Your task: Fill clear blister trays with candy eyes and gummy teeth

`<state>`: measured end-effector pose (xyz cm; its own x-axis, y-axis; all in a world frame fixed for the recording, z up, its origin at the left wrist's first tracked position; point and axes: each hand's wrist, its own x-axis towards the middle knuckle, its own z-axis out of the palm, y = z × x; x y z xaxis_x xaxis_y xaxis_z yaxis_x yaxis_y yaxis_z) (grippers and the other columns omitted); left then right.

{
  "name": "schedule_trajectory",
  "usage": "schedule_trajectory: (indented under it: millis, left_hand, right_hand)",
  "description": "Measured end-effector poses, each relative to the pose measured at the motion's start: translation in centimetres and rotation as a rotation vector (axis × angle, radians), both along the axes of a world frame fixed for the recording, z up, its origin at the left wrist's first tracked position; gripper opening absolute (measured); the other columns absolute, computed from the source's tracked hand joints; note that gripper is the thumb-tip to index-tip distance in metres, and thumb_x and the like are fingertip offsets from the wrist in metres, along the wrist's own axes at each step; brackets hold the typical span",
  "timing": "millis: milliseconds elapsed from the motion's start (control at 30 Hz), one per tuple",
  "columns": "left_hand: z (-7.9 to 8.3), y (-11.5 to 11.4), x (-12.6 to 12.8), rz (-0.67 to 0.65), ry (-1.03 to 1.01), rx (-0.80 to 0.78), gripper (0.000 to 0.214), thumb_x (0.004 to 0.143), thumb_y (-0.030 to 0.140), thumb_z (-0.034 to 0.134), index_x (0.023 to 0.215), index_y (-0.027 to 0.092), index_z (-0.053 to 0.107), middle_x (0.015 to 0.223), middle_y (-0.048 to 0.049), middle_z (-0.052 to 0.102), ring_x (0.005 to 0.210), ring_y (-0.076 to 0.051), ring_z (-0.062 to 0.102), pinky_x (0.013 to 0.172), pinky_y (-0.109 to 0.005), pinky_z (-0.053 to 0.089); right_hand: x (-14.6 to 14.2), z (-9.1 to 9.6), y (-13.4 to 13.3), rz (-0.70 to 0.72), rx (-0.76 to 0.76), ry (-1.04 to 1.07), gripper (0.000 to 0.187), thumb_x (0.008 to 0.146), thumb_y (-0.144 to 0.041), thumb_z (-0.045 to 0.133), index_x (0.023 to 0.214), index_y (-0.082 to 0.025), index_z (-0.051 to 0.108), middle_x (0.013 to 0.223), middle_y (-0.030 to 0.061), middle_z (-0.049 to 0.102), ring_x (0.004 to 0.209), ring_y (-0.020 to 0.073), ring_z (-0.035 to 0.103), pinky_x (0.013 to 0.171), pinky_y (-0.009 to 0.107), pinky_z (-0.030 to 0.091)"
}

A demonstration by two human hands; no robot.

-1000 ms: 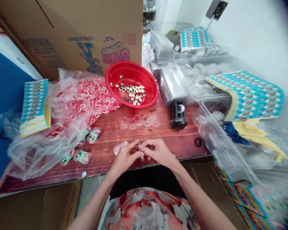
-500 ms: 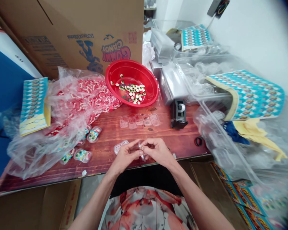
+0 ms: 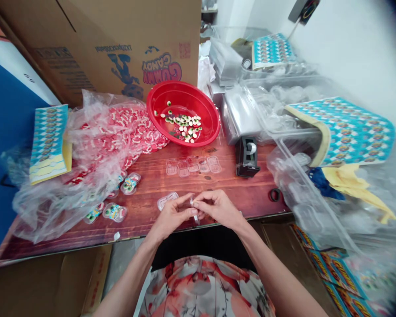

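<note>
Between my two hands, over the table's front edge, a small clear plastic case (image 3: 196, 217) is held on edge. My left hand (image 3: 173, 215) grips its left side between thumb and fingers. On the other side, my right hand (image 3: 218, 207) pinches it near the top; those fingers cover much of it. Just left of my left hand, another clear plastic case (image 3: 166, 200) lies on the wood. Beyond my hands are several clear cases in a row (image 3: 193, 165). Filled cases (image 3: 115, 212) with eyeball and teeth candies lie farther left.
A red bowl (image 3: 211, 138) holds eyeball candies at the back. Left of it, a plastic bag (image 3: 49, 215) spills red-and-white candies. A tape dispenser (image 3: 247, 158) and a black ring (image 3: 274, 194) sit at right, beside clear bins (image 3: 303, 185). A large cardboard box (image 3: 119, 26) stands behind.
Both hands keep hold of the small plastic case in nearly the same place. The whole view has shifted very slightly; nothing on the table has visibly moved.
</note>
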<state>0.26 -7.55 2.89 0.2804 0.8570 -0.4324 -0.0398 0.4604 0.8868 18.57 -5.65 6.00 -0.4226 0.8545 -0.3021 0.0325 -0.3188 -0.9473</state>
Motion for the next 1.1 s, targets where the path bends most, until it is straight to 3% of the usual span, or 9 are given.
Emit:
schedule_trajectory:
  millis: [467, 733, 1100]
  left_hand:
    - [-0.4, -0.1, -0.2, 0.027, 0.088, 0.094, 0.072, 0.062, 0.043, 0.086, 0.125, 0.014, 0.068, 0.107, -0.0092, 0.077, 0.096, -0.026, 0.071, 0.098, -0.048, 0.052]
    - [-0.2, 0.0, -0.2, 0.04, 0.087, 0.085, 0.068, 0.062, 0.042, 0.086, 0.123, 0.016, 0.069, 0.099, -0.0063, 0.077, 0.09, -0.024, 0.071, 0.094, -0.046, 0.054]
    - [0.3, -0.1, 0.3, 0.051, 0.064, 0.032, 0.073, 0.058, 0.043, 0.088, 0.122, 0.014, 0.069, 0.103, -0.0077, 0.077, 0.094, -0.024, 0.071, 0.096, -0.045, 0.053]
  right_hand:
    - [-0.6, -1.0, -0.5, -0.015, 0.157, -0.209, 0.012, 0.076, -0.022, 0.059, 0.069, -0.015, 0.066, 0.058, -0.0019, 0.061, 0.052, 0.0094, 0.057, 0.053, 0.02, 0.045]
    - [-0.7, -0.2, -0.5, -0.067, 0.024, -0.09, 0.019, 0.077, -0.033, 0.064, 0.074, -0.015, 0.067, 0.062, -0.0005, 0.064, 0.051, 0.01, 0.059, 0.053, 0.022, 0.05]
    - [-1.1, -0.8, -0.9, -0.087, 0.029, -0.176, 0.01, 0.073, -0.023, 0.058, 0.071, -0.016, 0.066, 0.057, -0.0012, 0.062, 0.05, 0.0124, 0.06, 0.052, 0.023, 0.048]
